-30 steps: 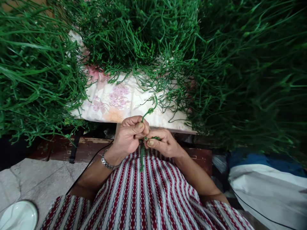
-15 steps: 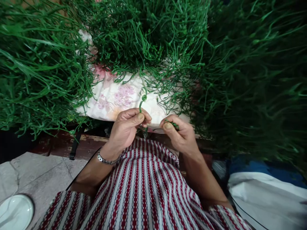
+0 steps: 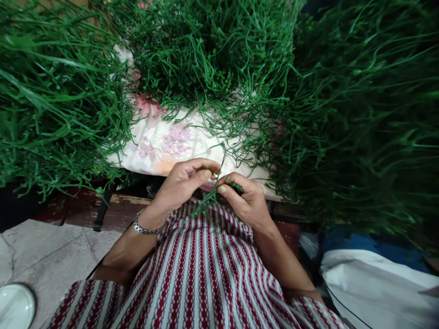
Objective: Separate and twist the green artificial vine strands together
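Observation:
My left hand (image 3: 187,180) pinches a thin green stem (image 3: 208,199) between thumb and fingers, above my lap. Close beside it on the right, my right hand (image 3: 245,196) has its thumb and forefinger at the same stem, and small green pieces (image 3: 236,186) show inside its curled fingers. The stem's leafy end hangs down to the left over the striped apron, while its thin upper end rises between the hands. Beyond them, loose green stems (image 3: 240,123) lie scattered on a white floral cloth (image 3: 151,153).
Large heaps of green stems stand at the left (image 3: 58,100), at the back middle (image 3: 209,50) and at the right (image 3: 356,128). A white dish (image 3: 15,306) is at lower left, a white bag (image 3: 377,283) at lower right. A wooden edge (image 3: 126,205) runs below the cloth.
My right hand has moved left, up to my left hand. The curled stem that stood upright in my left hand is gone from there, and a branching stem now lies between both hands.

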Tool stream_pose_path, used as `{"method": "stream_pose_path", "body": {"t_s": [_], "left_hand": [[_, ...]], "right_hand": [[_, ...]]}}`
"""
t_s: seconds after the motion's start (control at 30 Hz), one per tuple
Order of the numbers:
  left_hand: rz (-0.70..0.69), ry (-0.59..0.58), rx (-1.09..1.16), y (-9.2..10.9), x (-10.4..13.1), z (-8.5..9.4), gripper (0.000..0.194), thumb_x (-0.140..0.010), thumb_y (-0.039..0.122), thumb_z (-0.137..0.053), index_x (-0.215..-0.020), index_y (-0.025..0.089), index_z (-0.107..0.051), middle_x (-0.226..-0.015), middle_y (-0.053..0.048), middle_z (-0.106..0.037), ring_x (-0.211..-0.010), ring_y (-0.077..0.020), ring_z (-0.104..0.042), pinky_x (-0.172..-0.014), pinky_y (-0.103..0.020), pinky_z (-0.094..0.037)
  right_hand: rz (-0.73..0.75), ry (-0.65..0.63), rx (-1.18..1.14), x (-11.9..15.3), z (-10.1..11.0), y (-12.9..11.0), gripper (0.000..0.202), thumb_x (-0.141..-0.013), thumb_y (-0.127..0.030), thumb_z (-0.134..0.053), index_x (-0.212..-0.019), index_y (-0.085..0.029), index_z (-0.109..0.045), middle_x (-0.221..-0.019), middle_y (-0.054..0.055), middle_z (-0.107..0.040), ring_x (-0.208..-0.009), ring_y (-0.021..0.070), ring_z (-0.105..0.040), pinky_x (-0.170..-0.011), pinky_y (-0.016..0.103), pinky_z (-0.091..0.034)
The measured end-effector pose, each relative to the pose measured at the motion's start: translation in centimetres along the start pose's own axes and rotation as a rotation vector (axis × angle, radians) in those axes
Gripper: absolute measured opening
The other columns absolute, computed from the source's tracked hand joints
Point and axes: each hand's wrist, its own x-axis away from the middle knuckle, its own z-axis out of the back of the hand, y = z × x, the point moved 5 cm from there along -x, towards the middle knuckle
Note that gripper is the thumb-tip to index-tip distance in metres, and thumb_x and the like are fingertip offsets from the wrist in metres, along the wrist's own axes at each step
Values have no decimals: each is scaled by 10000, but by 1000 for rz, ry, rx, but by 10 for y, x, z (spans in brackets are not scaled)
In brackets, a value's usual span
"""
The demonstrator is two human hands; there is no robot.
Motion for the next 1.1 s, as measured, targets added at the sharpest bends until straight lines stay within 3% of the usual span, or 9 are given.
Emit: {"method": "stream_pose_path", "body": {"t_s": [0.07, 0.2, 0.4, 0.63, 0.83, 0.9, 1.1], "left_hand": [[19, -13, -32, -3, 3, 1, 239, -733, 295, -687, -930, 162, -661, -865, -36, -651, -764, -124, -591, -692, -220, -472], [-63, 120, -40, -2, 10, 8, 226, -760, 275, -661, -967, 208, -598, -907, -1, -596, -743, -90, -545, -668, -193, -444], [-32, -31, -188, -7, 12, 2, 100, -756, 245, -654, -757, 150, -620, -689, 7, -542, -659, -90, -476, -613, -200, -373], [-151, 138, -41, -5, 13, 8, 86, -717, 201, -675, -672, 162, -614, -632, 21, -501, -623, -90, -443, -564, -205, -338], [-197, 141, -80, -9, 15, 5, 66, -720, 190, -667, -669, 159, -640, -647, 8, -551, -631, -101, -477, -588, -225, -364], [-134, 114, -37, -13, 15, 6, 85, -698, 187, -683, -635, 154, -638, -617, 14, -539, -604, -92, -456, -565, -222, -346], [93, 39, 16, -19, 13, 8, 150, -619, 230, -729, -591, 135, -616, -551, 25, -507, -531, -78, -404, -514, -224, -295]], "right_hand": [[16, 16, -41, -1, 4, -1, 98, -869, -242, -542, -812, -171, -579, -686, -20, -582, -602, 79, -533, -576, 173, -414], [49, 86, 0, -2, 7, -5, 77, -864, -231, -551, -833, -177, -597, -727, 0, -618, -633, 96, -567, -594, 195, -429], [81, 109, 65, -3, 2, -6, 59, -860, -215, -551, -853, -185, -601, -737, 2, -625, -644, 96, -580, -610, 198, -440], [-65, 147, -70, -7, 7, 1, 161, -882, -320, -520, -909, -194, -615, -735, -13, -631, -624, 95, -568, -567, 198, -421], [-50, 51, -100, -11, -2, 0, 127, -818, -302, -612, -822, -177, -594, -704, -25, -594, -629, 87, -535, -596, 188, -413], [-22, 8, -110, -11, -2, 0, 118, -833, -282, -590, -810, -166, -582, -693, -22, -579, -624, 83, -518, -596, 185, -407], [54, -287, -86, -18, 2, -1, 69, -827, -200, -564, -854, -141, -585, -706, -14, -581, -630, 76, -510, -605, 177, -401]]}}
